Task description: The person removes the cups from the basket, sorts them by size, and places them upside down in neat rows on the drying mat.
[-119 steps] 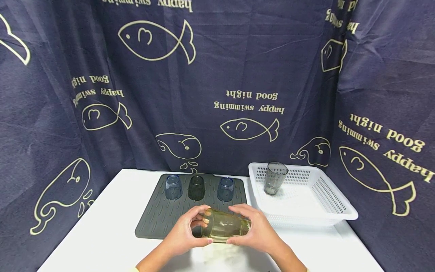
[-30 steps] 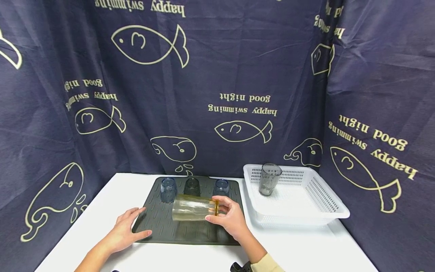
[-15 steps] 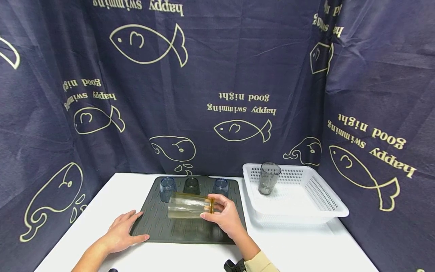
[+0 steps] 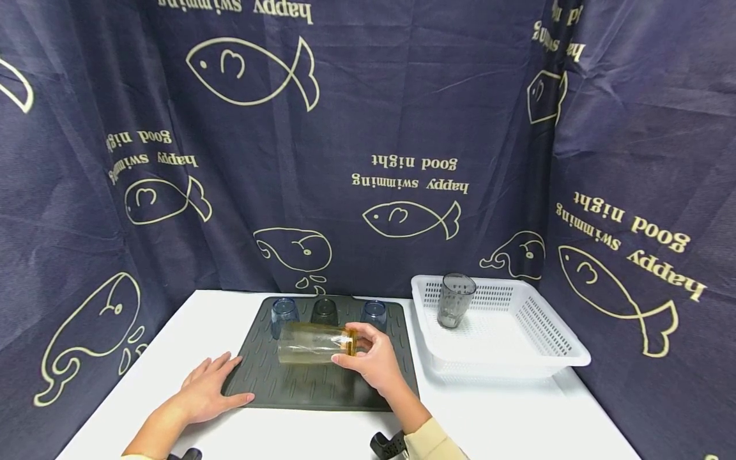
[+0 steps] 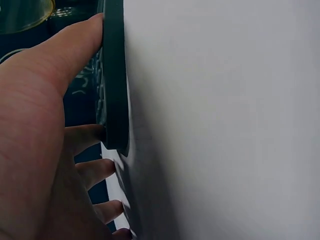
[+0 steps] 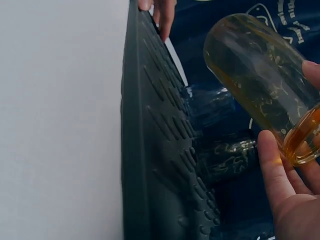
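Note:
My right hand (image 4: 374, 361) pinches a yellow drinking glass (image 4: 313, 345) by its thick amber base. The glass lies sideways in the air over a dark grey drying mat (image 4: 322, 393), its other end pointing left. In the right wrist view, thumb and fingers close around the base end of the yellow glass (image 6: 260, 65). My left hand (image 4: 204, 396) rests at the mat's front left corner with spread fingers; its thumb touches the mat's edge (image 5: 114, 75) in the left wrist view. Behind the yellow glass stand a blue glass (image 4: 284, 310), a black glass (image 4: 324, 311) and another blue glass (image 4: 375, 311).
A white perforated plastic basket (image 4: 506, 367) stands right of the mat, with a tall grey glass (image 4: 456, 303) leaning in its back left corner. Underneath is a white table (image 4: 489, 421). A dark blue curtain (image 4: 345, 128) with fish drawings hangs around the back and sides.
Four seconds ago both hands held the yellow glass. The left hand has let go and moved to the mat's left corner. The right hand has carried the glass leftward over the mat.

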### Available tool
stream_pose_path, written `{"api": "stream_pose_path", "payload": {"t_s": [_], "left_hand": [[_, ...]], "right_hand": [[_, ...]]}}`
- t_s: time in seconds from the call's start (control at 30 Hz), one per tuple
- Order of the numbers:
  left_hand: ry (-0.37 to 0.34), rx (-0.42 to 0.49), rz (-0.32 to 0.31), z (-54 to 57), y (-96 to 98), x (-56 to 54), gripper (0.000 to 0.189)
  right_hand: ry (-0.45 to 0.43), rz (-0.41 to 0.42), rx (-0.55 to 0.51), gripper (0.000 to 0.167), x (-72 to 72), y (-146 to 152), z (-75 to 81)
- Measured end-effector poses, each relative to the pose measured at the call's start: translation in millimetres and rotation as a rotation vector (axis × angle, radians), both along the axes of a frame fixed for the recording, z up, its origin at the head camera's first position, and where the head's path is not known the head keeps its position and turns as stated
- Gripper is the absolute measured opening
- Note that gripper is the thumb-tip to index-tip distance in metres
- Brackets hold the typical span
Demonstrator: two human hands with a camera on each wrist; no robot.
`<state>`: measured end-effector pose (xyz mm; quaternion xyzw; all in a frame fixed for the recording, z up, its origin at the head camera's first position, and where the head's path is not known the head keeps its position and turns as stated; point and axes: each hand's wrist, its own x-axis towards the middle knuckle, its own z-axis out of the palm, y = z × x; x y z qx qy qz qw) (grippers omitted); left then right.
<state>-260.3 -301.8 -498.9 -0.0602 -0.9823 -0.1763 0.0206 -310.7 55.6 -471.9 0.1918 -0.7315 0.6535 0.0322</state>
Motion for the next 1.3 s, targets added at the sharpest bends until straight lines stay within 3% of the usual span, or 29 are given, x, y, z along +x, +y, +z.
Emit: {"api": "stream_pose_path", "payload": {"t_s": [0.17, 0.63, 1.3], "left_hand": [[-0.048, -0.022, 0.006, 1.7, 0.1, -1.4, 0.095], [-0.051, 0.000, 0.001, 6.9, 2.9, -0.6, 0.096], [-0.004, 0.003, -0.007, 4.3, 2.4, 0.5, 0.094]], "right_hand": [[0.042, -0.011, 0.054, 0.062, -3.0, -4.2, 6.6], [0.157, -0.030, 0.255, 0.068, -20.4, -17.8, 29.1], [0.160, 0.051, 0.167, 0.067, -33.5, -49.1, 38.7]]}}
